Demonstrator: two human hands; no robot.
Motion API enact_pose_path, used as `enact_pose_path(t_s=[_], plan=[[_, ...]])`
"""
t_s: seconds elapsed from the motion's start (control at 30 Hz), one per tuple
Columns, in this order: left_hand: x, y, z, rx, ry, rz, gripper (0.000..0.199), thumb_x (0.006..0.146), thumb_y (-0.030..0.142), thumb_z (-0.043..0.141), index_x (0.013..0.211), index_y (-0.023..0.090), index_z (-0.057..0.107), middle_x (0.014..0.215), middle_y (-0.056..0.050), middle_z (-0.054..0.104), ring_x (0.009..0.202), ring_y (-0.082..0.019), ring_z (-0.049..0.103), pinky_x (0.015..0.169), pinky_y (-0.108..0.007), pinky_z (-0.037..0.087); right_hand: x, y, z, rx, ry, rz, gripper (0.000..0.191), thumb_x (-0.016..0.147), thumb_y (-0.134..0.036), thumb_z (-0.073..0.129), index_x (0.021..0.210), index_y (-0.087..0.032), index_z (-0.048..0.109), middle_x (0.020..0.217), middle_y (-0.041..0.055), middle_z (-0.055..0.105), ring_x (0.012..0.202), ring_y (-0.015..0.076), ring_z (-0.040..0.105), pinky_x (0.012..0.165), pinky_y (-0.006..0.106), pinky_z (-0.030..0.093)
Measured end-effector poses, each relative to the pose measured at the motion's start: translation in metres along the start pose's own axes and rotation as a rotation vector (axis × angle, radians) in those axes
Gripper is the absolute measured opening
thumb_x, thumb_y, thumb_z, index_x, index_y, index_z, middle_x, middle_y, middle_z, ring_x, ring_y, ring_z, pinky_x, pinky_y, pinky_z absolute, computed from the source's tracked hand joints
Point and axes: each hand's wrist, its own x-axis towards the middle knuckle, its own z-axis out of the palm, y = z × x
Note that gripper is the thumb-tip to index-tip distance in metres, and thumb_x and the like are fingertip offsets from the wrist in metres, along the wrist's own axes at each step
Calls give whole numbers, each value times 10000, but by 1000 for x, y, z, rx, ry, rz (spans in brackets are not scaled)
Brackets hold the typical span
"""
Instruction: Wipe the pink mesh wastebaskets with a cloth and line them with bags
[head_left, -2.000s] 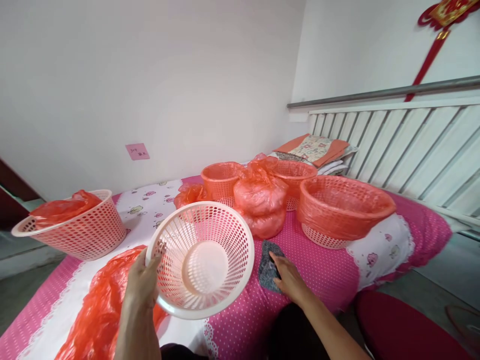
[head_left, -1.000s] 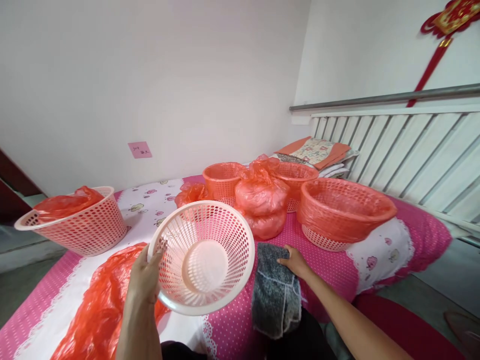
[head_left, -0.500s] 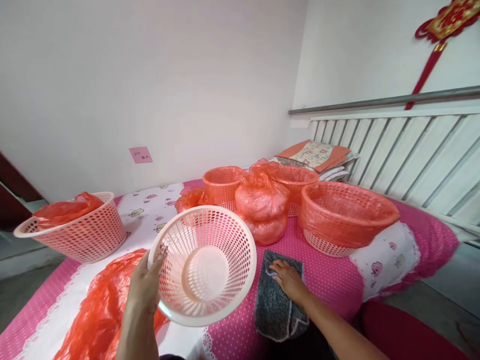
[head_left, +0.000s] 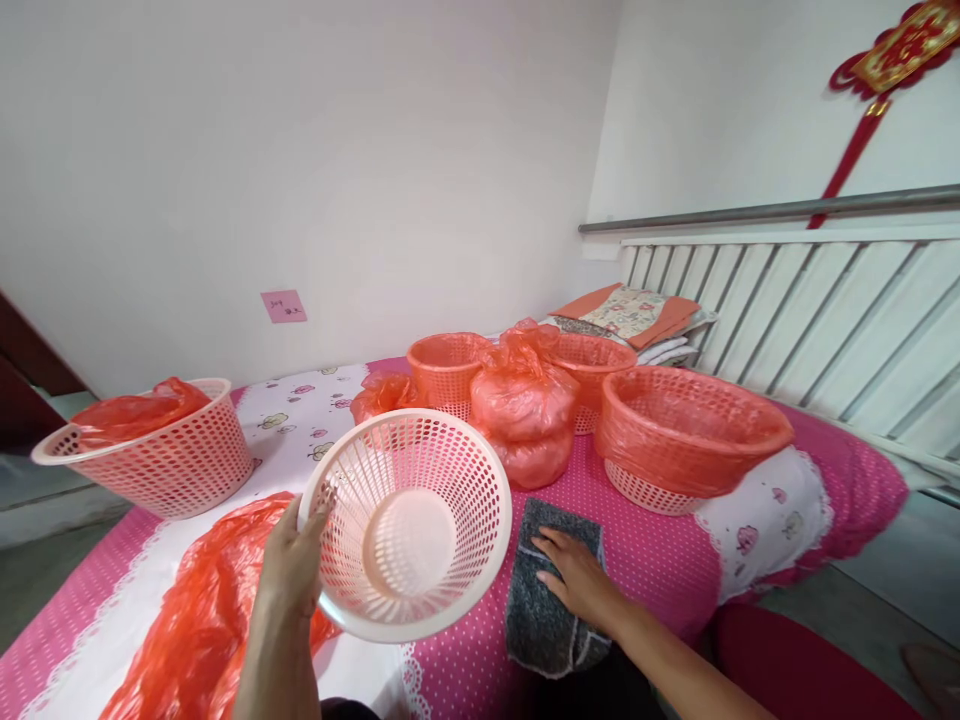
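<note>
We hold a pink basket.
Our left hand grips its left rim; right of the basket, our right hand lies palm down on a gray cloth, fingers spread.

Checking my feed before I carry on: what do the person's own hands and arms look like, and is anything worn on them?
The left hand and right hand are bare, without gloves. Both forearms show no sleeve, watch or bracelet. No ring is visible, though the left hand is partly hidden. Dark clothing shows at the lower edge.
</note>
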Motion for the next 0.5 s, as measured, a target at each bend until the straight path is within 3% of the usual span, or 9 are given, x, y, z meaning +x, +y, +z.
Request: enact_pose_path(t_s=[0.07, 0.13, 0.23, 0.33, 0.4, 0.5], plan=[[0, -1, -2, -24, -22, -28, 493, 495, 373, 861, 943, 195, 758, 823, -24, 769, 785, -238, 700, 738, -366, 531, -18, -12, 3, 39, -51, -41, 410, 899, -261, 658, 1299, -176, 688, 1369, 151, 660, 1291, 292, 610, 1121, 427, 449], [0, 0, -3, -25, -25, -44, 495, 495, 372, 865, 944, 198, 750, 813, -15, 762, 770, -229, 692, 729, -359, 524, -37, -20, 13, 18, -179, -71, 423, 771, -254, 797, 1181, -190, 719, 1275, 121, 688, 1190, 317, 647, 1060, 448, 487], [-3, 3, -1, -7, -26, -51, 464, 514, 365, 867, 930, 199, 747, 754, -1, 732, 724, -212, 665, 698, -345, 507, -58, -23, 32, -123, -253, -69, 550, 654, -81, 810, 1185, -187, 713, 1382, 143, 643, 1282, 377, 599, 1120, 521, 432], [-4, 5, 0, -15, -21, -48, 453, 515, 346, 865, 926, 196, 749, 763, -5, 734, 744, -213, 665, 703, -342, 507, -65, -20, 42, -206, -184, -73, 488, 775, 39, 582, 1189, -187, 706, 1385, 150, 654, 1308, 342, 604, 1109, 484, 439], [-3, 3, -1, -23, -22, -48, 465, 511, 341, 868, 936, 195, 750, 813, -17, 755, 797, -225, 683, 737, -348, 520, -61, -18, 39, -192, -124, -92, 404, 861, 33, 454, 1065, -189, 723, 1219, 128, 726, 1163, 304, 681, 1006, 434, 494], [1, -3, -6, -12, -28, -43, 492, 525, 363, 882, 970, 198, 753, 867, -27, 771, 868, -242, 701, 786, -363, 533, -41, -9, 15, -29, -13, -104, 336, 911, -33, 411, 878, -200, 701, 905, 67, 742, 861, 240, 711, 792, 346, 510]])
